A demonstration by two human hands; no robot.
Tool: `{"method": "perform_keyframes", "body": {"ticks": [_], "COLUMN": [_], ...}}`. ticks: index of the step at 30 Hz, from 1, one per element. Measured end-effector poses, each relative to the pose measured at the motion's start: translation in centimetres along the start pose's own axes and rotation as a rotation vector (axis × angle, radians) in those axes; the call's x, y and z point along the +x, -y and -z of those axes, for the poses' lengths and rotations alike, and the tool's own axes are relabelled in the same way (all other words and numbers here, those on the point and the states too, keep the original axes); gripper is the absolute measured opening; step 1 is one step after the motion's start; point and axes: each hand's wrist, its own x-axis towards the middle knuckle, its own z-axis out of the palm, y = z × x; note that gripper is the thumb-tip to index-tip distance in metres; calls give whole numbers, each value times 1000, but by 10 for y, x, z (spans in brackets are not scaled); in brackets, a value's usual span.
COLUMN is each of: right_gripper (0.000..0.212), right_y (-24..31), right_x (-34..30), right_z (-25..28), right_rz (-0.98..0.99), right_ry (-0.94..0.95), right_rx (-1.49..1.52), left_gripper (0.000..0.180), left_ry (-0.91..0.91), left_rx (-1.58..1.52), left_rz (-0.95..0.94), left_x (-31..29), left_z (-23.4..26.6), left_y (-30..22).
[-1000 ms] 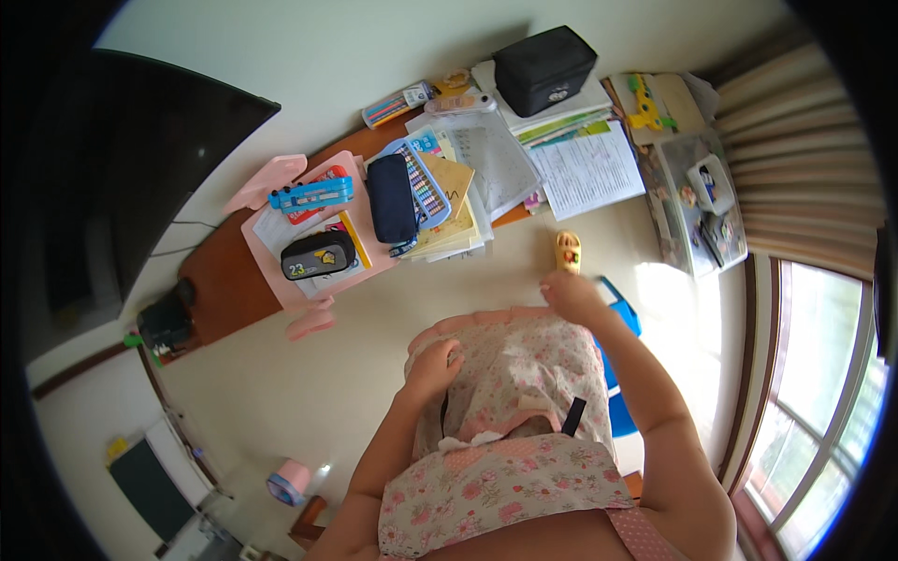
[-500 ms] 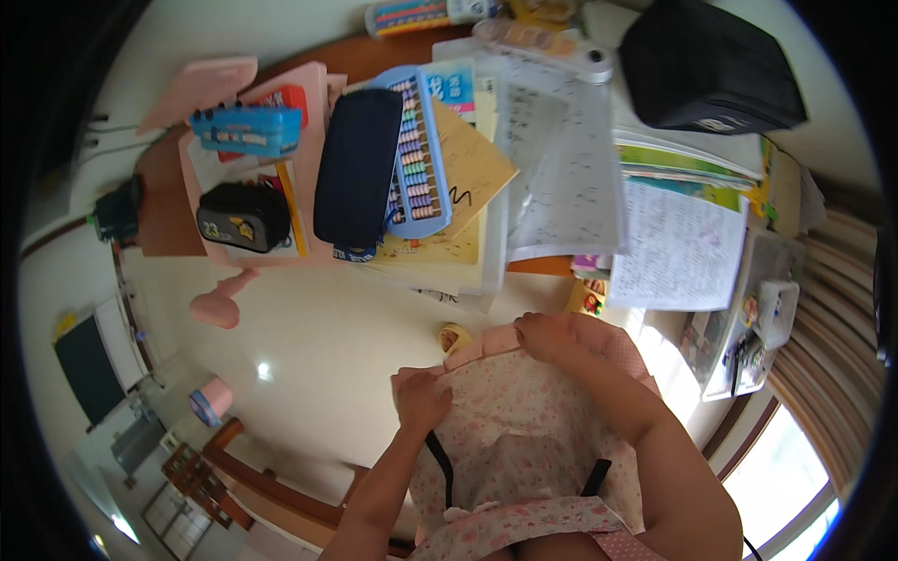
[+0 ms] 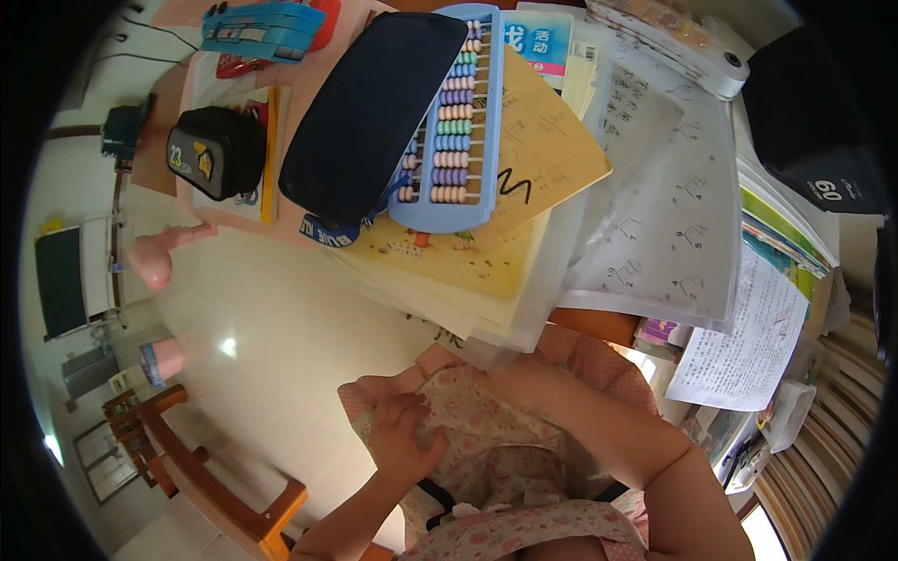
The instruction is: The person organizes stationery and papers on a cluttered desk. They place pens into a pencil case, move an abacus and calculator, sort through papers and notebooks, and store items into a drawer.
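Note:
My left hand [image 3: 407, 438] rests on the floral dress [image 3: 486, 411] over my lap, its fingers spread and holding nothing. My right hand [image 3: 524, 381] lies at the dress's pink dotted hem, close below a clear plastic folder [image 3: 538, 318]. Motion smears its fingers, so I cannot see whether it grips anything. Above the hands, a pile of papers and yellow booklets [image 3: 440, 271] juts over the desk edge. On the pile are a brown paper booklet [image 3: 552, 159], a blue abacus [image 3: 440, 217] with coloured beads and a dark blue pencil case [image 3: 369, 117].
A small black pouch [image 3: 215, 154] and a blue case [image 3: 262, 33] lie at the left. Worksheets [image 3: 655, 215] and a handwritten sheet [image 3: 744, 337] cover the right side, beneath a black bag [image 3: 814, 122]. A wooden chair [image 3: 224, 477] stands lower left.
My view has moved closer to the desk. My left hand has let go of the dress hem and opened. The right hand has moved from its grip on the hem and is blurred.

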Motion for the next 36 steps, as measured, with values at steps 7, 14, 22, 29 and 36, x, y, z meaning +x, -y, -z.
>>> {"method": "perform_keyframes", "body": {"ticks": [7,14,22,29,36], "right_gripper": [28,26,27,27,28], "right_y": [-3,-17,-37,-43,-34], "right_x": [-41,-89,-101,-115,-153], "right_z": [4,6,7,-13,3], "right_rz": [239,314,345,263,123], "right_ry": [-133,-188,-249,-240,-204], "right_rx": [-123,-151,-226,-203,-77], "left_gripper": [27,31,38,55,64], "left_ry": [-159,-340,-601,-821,-1060], "left_rx": [-5,44,-47,-65,-192], "left_rz": [-104,-81,-219,-226,9], "left_x": [-21,-31,28,118,150], "left_z": [-26,-36,-1,8,7], "left_y": [-31,-61,-111,-110,-73]}}
